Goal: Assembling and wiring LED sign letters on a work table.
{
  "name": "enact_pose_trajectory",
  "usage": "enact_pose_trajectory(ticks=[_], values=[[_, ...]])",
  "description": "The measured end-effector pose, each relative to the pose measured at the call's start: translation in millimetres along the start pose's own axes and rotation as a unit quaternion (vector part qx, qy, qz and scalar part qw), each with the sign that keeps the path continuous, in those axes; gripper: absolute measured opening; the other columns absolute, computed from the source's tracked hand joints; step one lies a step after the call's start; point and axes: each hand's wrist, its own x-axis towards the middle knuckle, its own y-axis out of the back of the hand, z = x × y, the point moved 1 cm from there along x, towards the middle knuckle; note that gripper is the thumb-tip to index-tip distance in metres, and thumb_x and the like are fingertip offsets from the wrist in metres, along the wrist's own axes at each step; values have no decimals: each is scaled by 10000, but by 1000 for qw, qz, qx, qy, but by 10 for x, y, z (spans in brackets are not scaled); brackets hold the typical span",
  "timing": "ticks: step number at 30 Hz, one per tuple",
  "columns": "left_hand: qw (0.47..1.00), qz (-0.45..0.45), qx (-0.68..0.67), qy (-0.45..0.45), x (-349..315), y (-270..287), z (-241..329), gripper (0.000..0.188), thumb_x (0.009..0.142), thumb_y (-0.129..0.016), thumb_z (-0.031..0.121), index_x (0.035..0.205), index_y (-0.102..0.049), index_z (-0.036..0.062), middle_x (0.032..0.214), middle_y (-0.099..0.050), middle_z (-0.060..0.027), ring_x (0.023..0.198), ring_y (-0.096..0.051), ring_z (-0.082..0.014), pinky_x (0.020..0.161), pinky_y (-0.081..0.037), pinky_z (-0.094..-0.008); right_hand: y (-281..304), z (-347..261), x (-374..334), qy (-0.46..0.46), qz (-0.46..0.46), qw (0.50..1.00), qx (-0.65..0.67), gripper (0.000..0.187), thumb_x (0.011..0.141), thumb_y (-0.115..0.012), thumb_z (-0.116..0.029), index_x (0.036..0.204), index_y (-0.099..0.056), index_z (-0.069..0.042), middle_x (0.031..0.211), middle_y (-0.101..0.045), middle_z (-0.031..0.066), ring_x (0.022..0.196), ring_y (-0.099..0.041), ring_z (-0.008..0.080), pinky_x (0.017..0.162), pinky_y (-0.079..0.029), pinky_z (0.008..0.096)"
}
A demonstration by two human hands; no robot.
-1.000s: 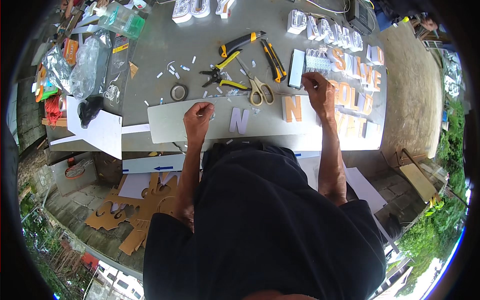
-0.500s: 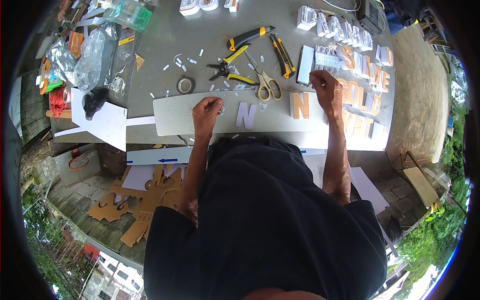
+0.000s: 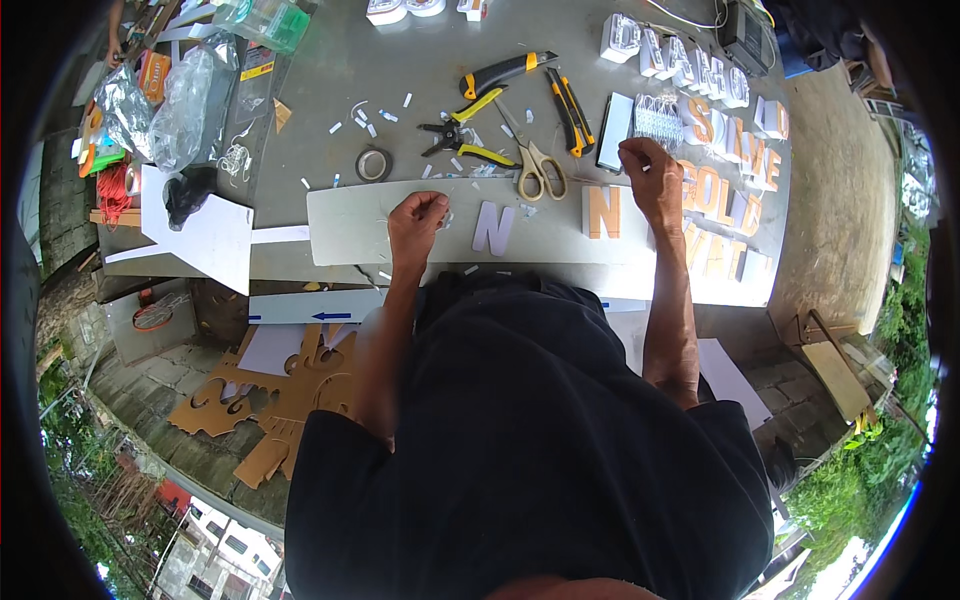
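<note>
My left hand (image 3: 417,228) is closed in a pinch above the long pale board (image 3: 350,222); whatever its fingers hold is too small to make out. Further right, the thumb and fingers of my right hand (image 3: 656,180) are pressed together just below a phone-like slab (image 3: 614,130), and their contents are also unclear. Between the hands lie a flat white cut-out letter (image 3: 493,230) and a thicker letter with a brown face and white sides (image 3: 602,212). Scissors (image 3: 541,172) with beige handles rest at the board's far edge. Beside my right hand is a bundle of small light modules (image 3: 656,118).
Yellow-handled wire strippers (image 3: 462,130), a utility knife (image 3: 508,73), another cutter (image 3: 571,115) and a tape roll (image 3: 373,164) lie beyond the board among white scraps. Rows of channel letters (image 3: 715,190) fill the right side. Plastic bags (image 3: 182,115) crowd the left. Another person (image 3: 830,40) is at far right.
The whole view has shifted slightly. My hands stay pinched in nearly the same places, the left one turned a little. More of the person at far right shows.
</note>
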Motion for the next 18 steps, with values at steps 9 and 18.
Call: enact_pose_trajectory(ticks=[9,18], values=[[1000,16,-5,-22,-30,-45,23,172,925,-739,137,991,-721,-21,817,-700,-19,703,-594,-67,628,-472,-222,-527,-216,-66,5,-112,984,-138,252,901,-665,-322,895,-770,-93,882,-731,133,792,-714,340,765,-565,435],[986,-1,129,-101,-60,-94,74,174,888,-761,112,1032,-737,17,820,-716,-23,712,-604,-79,654,-491,-246,-927,-171,108,-66,-69,980,-174,272,915,-642,-292,918,-766,-50,749,-720,141,720,-715,299,702,-552,414]])
